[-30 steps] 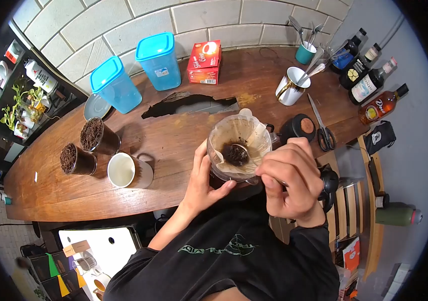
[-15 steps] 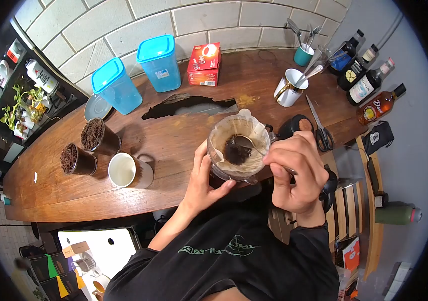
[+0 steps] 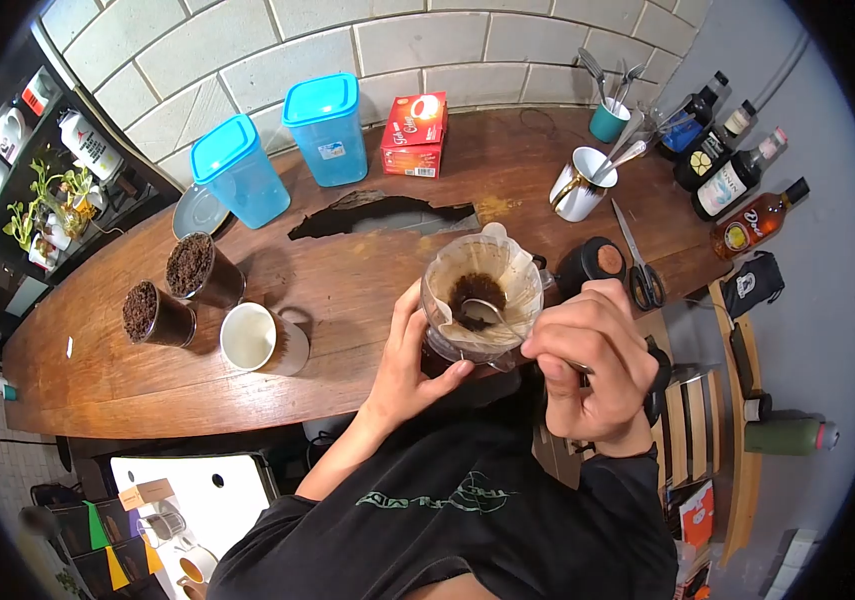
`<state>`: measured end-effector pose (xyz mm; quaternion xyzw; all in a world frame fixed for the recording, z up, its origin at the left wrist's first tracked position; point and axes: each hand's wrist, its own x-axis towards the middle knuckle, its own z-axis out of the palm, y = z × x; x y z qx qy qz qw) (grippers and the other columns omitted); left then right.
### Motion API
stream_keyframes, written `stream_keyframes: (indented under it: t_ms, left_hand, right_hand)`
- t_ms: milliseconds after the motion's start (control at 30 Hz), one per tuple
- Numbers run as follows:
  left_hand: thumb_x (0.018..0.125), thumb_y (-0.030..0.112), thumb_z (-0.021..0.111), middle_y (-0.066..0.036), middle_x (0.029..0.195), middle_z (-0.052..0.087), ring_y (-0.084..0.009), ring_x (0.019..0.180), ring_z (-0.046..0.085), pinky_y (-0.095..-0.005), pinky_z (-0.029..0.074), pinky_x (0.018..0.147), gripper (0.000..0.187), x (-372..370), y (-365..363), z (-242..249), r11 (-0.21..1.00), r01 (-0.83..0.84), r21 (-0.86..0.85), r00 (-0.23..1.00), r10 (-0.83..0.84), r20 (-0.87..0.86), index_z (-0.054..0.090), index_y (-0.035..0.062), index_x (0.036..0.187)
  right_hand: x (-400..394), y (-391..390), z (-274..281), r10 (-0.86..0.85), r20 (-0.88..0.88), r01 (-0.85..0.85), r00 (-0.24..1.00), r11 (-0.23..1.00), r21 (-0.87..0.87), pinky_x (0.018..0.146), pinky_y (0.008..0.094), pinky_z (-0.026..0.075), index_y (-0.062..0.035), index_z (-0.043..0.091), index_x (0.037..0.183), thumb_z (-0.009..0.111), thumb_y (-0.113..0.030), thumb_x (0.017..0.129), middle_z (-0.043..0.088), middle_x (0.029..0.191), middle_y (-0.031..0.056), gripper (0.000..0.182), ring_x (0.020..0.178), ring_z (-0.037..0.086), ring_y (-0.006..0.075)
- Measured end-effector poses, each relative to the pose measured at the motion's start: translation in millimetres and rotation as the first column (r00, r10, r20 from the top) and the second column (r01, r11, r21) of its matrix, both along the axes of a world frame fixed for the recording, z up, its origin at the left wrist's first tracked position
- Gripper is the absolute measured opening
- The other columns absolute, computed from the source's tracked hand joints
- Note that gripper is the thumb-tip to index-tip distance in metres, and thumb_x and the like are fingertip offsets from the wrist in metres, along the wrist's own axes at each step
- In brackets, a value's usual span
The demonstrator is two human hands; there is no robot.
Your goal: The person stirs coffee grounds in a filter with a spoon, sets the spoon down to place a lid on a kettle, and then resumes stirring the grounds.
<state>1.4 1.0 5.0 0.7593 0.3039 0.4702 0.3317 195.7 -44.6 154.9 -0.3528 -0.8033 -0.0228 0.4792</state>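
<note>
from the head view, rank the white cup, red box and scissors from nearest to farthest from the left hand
1. The white cup, just to the side of the left hand near the table's front edge.
2. The scissors, across on the other side, past the filter.
3. The red box, far back by the wall.

black t-shirt (image 3: 467, 520), green chest print, bare forearms

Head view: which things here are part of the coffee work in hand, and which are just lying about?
In use:
left hand steadying dripper
right hand holding spoon
grounds in filter

Lying about:
scissors
red box
blue containers
bottles
white cup
</note>
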Motion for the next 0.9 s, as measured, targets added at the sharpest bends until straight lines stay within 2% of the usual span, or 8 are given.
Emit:
stream_keyframes:
  t_ms: [200,400,600,900]
  left_hand:
    - [0.079,0.022,0.082,-0.024,0.153,0.034,-0.0417,0.143,0.037,-0.0482,0.035,0.114,0.073,0.6,-0.3,0.3,1.000,0.003,0.000,1.000,-0.003,0.017,0.046,-0.0008,0.138]
    - [0.079,0.022,0.082,-0.024,0.153,0.034,-0.0416,0.142,0.037,-0.0483,0.036,0.114,0.073,0.2,-2.2,1.4,1.000,-0.004,-0.014,1.000,0.004,0.000,0.046,-0.0005,0.138]
    - [0.079,0.022,0.082,-0.024,0.152,0.035,-0.0418,0.141,0.038,-0.0483,0.036,0.113,0.072,0.1,-1.7,1.1,0.999,0.005,-0.041,1.000,-0.004,0.018,0.046,0.0001,0.138]
    - [0.078,0.021,0.083,-0.024,0.152,0.035,-0.0422,0.141,0.038,-0.0482,0.037,0.113,0.072,0.2,-2.8,2.4,1.000,-0.012,-0.026,1.000,0.012,-0.003,0.047,0.0002,0.137]
  right_hand:
    - [0.0,13.2,-11.0,-0.020,0.085,0.024,0.996,0.999,-0.047,0.072,0.0398,0.046,-0.0024,0.063,0.095,0.070,-0.002,0.086,0.063,0.088,0.0067,0.012,0.073,0.063,0.0257]
    - [2.9,10.7,-2.9,-0.080,0.059,0.079,0.995,0.997,0.019,0.073,0.0396,0.047,-0.0021,0.063,0.094,0.070,-0.001,0.086,0.065,0.086,0.0075,0.010,0.075,0.065,0.0258]
    - [1.0,13.0,-10.5,-0.028,0.045,0.030,0.999,0.998,-0.056,0.073,0.0397,0.047,-0.0026,0.064,0.094,0.069,-0.001,0.086,0.066,0.085,0.0078,0.010,0.074,0.065,0.0268]
    - [5.0,14.7,-5.2,-0.131,0.041,0.128,0.991,0.990,0.049,0.074,0.0391,0.046,-0.0029,0.063,0.093,0.069,-0.002,0.086,0.065,0.083,0.0074,0.009,0.075,0.064,0.0271]
